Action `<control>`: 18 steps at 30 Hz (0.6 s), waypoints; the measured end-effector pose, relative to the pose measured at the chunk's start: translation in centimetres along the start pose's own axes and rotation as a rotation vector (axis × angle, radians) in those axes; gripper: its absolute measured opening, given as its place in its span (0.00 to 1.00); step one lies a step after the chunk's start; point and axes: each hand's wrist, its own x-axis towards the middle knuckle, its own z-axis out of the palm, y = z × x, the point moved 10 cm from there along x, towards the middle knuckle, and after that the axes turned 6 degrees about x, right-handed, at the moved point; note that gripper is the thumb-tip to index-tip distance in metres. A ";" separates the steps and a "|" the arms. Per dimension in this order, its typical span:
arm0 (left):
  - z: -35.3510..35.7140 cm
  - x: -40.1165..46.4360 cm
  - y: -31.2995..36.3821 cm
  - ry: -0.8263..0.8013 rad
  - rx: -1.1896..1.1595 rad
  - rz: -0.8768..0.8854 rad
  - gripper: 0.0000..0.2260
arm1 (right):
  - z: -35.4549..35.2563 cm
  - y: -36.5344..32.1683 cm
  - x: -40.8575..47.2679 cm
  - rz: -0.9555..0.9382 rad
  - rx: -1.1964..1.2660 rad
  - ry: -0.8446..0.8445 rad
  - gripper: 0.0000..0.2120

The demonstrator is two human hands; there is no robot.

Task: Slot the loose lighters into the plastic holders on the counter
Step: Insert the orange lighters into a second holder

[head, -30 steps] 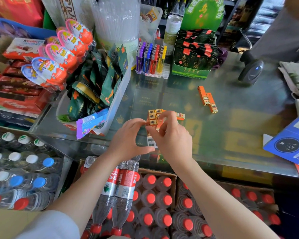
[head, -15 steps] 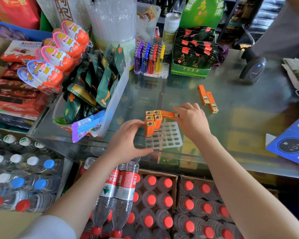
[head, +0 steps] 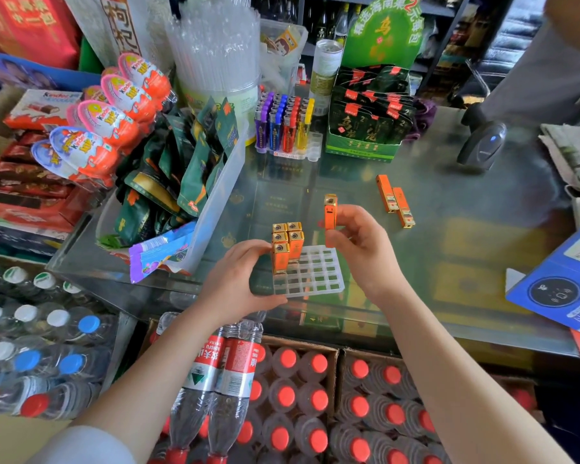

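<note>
A: Right hand (head: 359, 242) has lifted a lighter (head: 330, 217) upright, fingers pinching it above the holder (head: 315, 276).
B: Left hand (head: 238, 276) grips the holder's edge; two lighters (head: 395, 204) remain on the counter (head: 449, 262).

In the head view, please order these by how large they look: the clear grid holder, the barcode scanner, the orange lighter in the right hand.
1. Clear grid holder: largest.
2. Barcode scanner: smaller, though it lies farther from the camera, so its true size is unsure.
3. Orange lighter held by the right hand: smallest.
</note>
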 end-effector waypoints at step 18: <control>-0.1 0.1 0.0 0.015 0.005 0.003 0.35 | 1.9 1.7 -2.7 -0.003 -0.134 0.102 0.06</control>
